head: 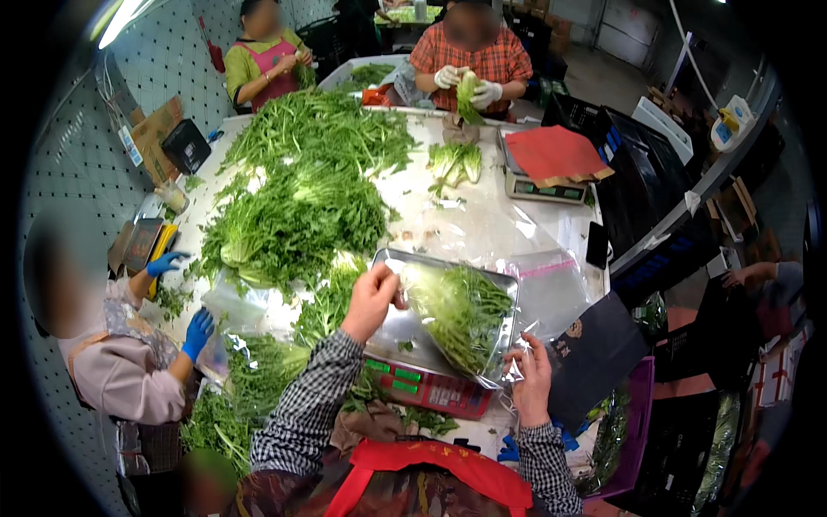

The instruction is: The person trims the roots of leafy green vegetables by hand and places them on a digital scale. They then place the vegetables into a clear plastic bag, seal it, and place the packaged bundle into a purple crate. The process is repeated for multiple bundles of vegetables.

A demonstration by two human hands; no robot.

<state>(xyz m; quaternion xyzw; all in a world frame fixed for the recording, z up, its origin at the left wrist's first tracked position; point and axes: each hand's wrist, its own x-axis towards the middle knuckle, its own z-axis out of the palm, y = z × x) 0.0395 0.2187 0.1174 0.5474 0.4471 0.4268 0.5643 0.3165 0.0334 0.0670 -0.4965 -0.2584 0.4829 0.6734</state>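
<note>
A clear plastic bag [460, 310] of leafy greens with pale stems lies over a metal weighing tray [389, 331]. The tray sits on a red digital scale [446, 395] with lit green displays. My left hand [376, 298] is at the pale stem end of the bag, its fingers curled; whether they pinch the film is hidden. At the tray's right side, my right hand [531, 375] holds the crinkled film at the leafy end of the bag. More flat clear bags [549, 281], one with a pink strip, lie to the right of the tray.
A large heap of loose greens [310, 187] covers the table's left half. A second scale [544, 187] bears red sheets [555, 152]. A phone [597, 245] lies at the right edge, beside dark crates [646, 161]. Blue-gloved hands [199, 333] reach in from the left; two people stand across the table.
</note>
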